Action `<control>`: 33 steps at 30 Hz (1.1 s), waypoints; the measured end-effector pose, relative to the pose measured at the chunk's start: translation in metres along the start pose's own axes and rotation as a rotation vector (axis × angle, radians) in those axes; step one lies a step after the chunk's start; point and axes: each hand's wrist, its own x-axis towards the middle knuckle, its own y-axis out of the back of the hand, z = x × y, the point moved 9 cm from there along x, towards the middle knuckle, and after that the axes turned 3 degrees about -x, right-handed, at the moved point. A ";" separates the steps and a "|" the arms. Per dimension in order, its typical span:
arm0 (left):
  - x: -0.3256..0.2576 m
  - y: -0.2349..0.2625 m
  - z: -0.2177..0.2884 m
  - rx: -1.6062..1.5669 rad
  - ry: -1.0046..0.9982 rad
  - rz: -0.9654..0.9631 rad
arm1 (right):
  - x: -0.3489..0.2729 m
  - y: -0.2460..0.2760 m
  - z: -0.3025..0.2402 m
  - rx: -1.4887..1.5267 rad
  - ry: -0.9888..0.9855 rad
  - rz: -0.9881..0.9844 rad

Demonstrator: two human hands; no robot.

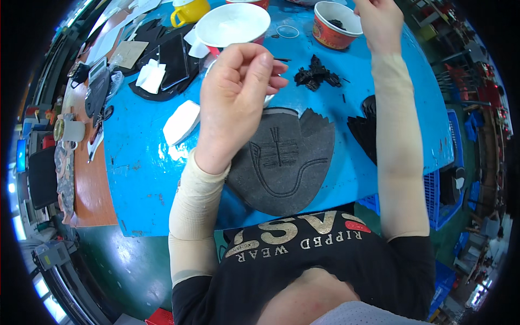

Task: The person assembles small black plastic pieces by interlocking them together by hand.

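Note:
My left hand (234,100) hovers above the table, thumb against its curled fingers. Whatever lies in this pinch, if anything, is hidden. Partly below it is a stack of dark grey, rounded fabric-like pieces (303,181) with raised curved lines on the top one and fanned edges at its far right. My right hand (381,24) reaches to the upper edge beside a red-and-white paper bowl (331,39) with small black bits inside; its fingertips are closed together and partly cut off. Between the hands lies a loose pile of small black pieces (317,73).
A large white bowl (232,24) and a yellow mug (190,12) stand at the far side. A white block (182,122) lies left of the stack. Farther left is a black phone (174,62). More black pieces (364,127) sit near my right forearm. Blue crates (436,197) stand beyond the table's right edge.

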 end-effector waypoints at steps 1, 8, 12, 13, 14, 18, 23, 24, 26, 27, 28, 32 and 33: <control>0.000 0.003 0.001 0.023 -0.014 -0.001 | 0.018 -0.002 0.010 -0.232 0.009 0.065; 0.003 0.014 0.004 0.154 -0.123 -0.009 | 0.018 -0.060 0.085 -0.991 -0.016 -0.362; 0.003 0.013 0.002 0.126 -0.079 0.005 | 0.003 -0.050 0.053 -0.803 0.297 -0.228; 0.002 0.012 0.002 0.156 -0.074 -0.005 | 0.003 -0.046 0.048 -0.810 0.296 -0.226; 0.002 0.011 0.002 0.190 -0.067 -0.010 | 0.004 -0.043 0.039 -0.691 0.289 -0.268; 0.000 0.008 0.000 0.226 -0.030 -0.033 | -0.032 -0.044 0.033 -0.450 0.218 -0.625; 0.002 0.001 -0.004 0.214 -0.068 -0.061 | -0.097 -0.042 0.053 -0.793 0.041 -1.082; 0.002 0.000 -0.004 0.213 -0.068 -0.064 | -0.109 -0.040 0.058 -0.856 -0.034 -1.147; 0.002 0.001 -0.004 0.175 -0.056 -0.054 | -0.120 -0.040 0.059 -0.901 -0.055 -1.133; 0.001 0.001 -0.003 0.176 -0.055 -0.056 | -0.123 -0.039 0.064 -0.893 -0.089 -1.100; 0.001 0.001 -0.002 0.167 -0.054 -0.054 | -0.125 -0.038 0.068 -0.888 -0.123 -1.063; 0.001 0.001 -0.002 0.141 -0.063 -0.075 | -0.131 -0.034 0.082 -0.877 -0.174 -1.074; 0.001 0.003 -0.002 0.142 -0.067 -0.072 | -0.130 -0.032 0.081 -0.877 -0.168 -1.073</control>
